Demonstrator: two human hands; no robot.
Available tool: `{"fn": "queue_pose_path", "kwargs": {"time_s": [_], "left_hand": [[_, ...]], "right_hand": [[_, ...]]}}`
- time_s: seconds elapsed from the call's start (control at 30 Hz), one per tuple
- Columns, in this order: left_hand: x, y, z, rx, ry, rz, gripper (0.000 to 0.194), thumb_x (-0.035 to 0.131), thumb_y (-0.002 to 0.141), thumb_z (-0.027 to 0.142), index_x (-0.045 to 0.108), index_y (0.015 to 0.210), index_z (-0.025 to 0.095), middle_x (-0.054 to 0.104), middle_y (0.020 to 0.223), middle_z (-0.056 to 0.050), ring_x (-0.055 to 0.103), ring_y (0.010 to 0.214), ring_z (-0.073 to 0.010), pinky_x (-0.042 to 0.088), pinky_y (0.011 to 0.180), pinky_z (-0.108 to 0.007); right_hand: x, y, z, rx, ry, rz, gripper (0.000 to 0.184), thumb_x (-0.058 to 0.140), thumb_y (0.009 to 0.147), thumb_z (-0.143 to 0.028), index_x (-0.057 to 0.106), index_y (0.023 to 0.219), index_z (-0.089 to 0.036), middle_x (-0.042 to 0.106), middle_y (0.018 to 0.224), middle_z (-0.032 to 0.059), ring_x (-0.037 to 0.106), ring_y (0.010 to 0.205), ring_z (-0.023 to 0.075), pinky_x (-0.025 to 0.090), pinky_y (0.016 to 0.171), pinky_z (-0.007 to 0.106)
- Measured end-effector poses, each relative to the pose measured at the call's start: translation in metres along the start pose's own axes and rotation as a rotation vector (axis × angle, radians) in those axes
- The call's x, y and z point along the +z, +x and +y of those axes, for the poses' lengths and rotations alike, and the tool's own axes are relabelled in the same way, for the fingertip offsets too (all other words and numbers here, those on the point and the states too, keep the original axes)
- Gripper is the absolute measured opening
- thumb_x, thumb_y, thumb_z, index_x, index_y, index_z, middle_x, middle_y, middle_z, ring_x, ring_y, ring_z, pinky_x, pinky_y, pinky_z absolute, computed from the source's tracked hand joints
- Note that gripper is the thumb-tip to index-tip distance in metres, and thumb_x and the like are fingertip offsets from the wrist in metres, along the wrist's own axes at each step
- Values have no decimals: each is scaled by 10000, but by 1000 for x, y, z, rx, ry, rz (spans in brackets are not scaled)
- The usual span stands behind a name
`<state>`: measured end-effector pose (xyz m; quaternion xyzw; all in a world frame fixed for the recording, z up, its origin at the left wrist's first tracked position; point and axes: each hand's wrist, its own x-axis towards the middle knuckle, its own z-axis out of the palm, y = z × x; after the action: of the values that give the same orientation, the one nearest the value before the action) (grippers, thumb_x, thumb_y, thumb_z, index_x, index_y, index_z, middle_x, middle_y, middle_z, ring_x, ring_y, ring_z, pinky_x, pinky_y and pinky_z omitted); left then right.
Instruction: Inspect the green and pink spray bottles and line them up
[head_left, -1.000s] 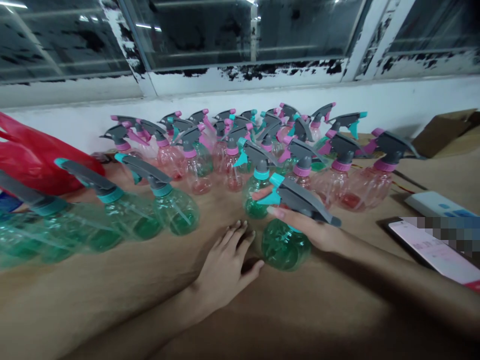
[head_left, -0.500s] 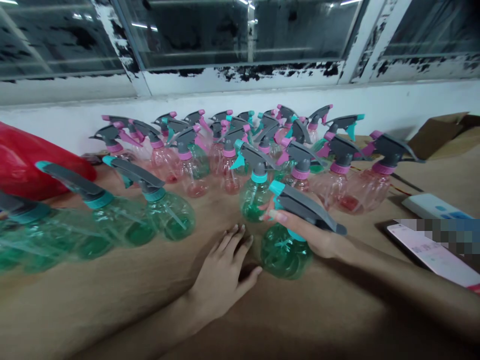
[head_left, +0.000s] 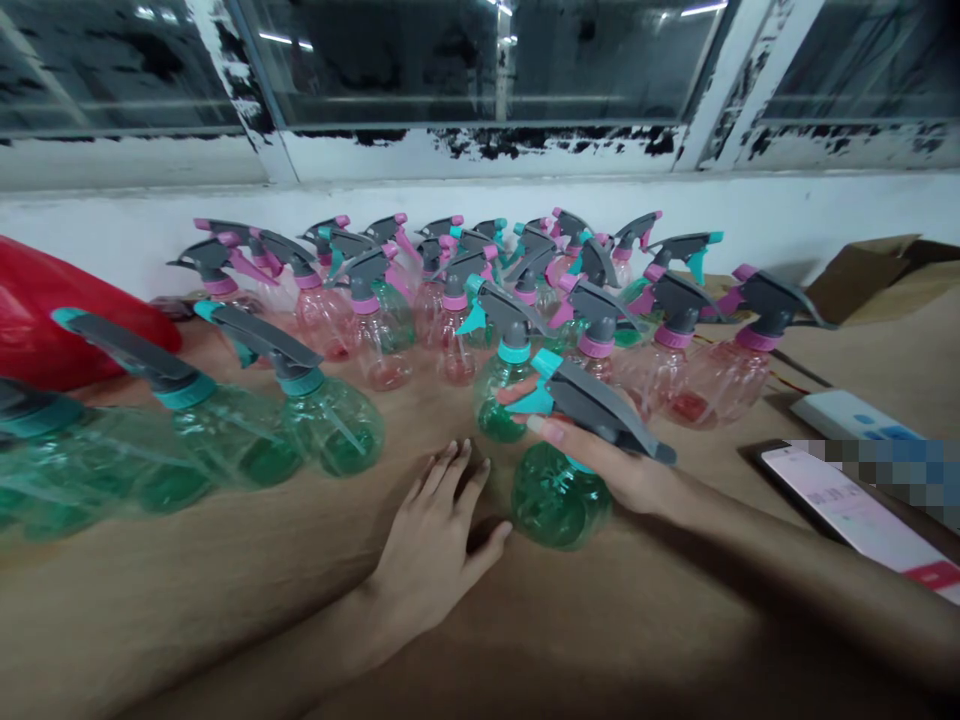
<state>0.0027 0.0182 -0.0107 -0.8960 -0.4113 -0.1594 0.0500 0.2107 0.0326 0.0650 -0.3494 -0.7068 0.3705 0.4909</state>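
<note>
Currently, the right hand [head_left: 630,470] is gripping a green spray bottle [head_left: 559,480] around its neck — green liquid [head_left: 559,515] is sitting inside — while the left hand [head_left: 427,540], fingers slightly spread, is resting just left, open tabletop [head_left: 202,580] stretching near left.

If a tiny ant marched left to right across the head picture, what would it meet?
Red plastic bag → last green bottle of the left row → left hand → green spray bottle in the right hand → phone.
</note>
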Motion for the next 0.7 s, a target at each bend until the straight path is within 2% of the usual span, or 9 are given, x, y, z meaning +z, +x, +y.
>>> {"fn": "queue_pose_path", "kwargs": {"time_s": [0.17, 0.33, 0.7], "left_hand": [[-1, 0, 0, 10, 0, -8, 539, 536, 885, 419, 483, 1290, 66, 454, 1386, -210, 368, 1316, -344, 365, 1031, -506], [-1, 1, 0, 8, 21, -23, 540, 543, 882, 434, 494, 1287, 81, 470, 1375, -200, 380, 1309, -342, 372, 1028, -499], [-1, 1, -1, 19, -8, -11, 528, 543, 887, 416, 504, 1272, 57, 469, 1370, -219, 381, 1305, -358, 360, 1027, -519]], "right_hand": [[0, 1, 0, 10, 26, -11, 222, 607, 853, -326, 599, 1062, -250, 659, 1076, 23, 644, 939, 186, 491, 875, 362], [-1, -1, 1, 26, 7, -11, 223, 616, 847, -354, 605, 1042, -247, 663, 1030, 17, 642, 850, 174, 500, 786, 338], [-2, -1, 2, 24, 21, -30, 236, 613, 854, -342, 592, 1069, -248, 661, 1052, 14, 649, 844, 166, 506, 779, 325]]}}
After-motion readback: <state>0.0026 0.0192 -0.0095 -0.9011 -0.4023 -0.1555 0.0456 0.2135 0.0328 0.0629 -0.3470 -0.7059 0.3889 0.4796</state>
